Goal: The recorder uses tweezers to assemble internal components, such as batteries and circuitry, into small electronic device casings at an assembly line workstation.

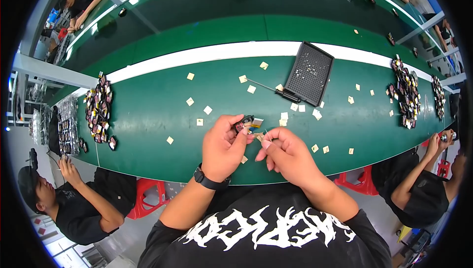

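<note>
My left hand (221, 145) is closed around a small black electronic device (241, 126), which has a silver flat piece (257, 122) sticking out on its right side. Thumb and fingers grip it over the green work table. Close beside it, my right hand (288, 155) is closed in a pinch. A small pale yellow piece (259, 136) shows near its fingertips, but what exactly the fingers hold is too small to tell. A yellow square (244, 159) lies on the table just under my left hand.
A black perforated tray (315, 66) with tiny bits in it rests beyond my hands, a screwdriver (266, 87) beside it. Many yellow paper squares (190, 101) lie scattered. Piles of similar devices stand left (98, 110) and right (408, 95). Co-workers sit at both sides.
</note>
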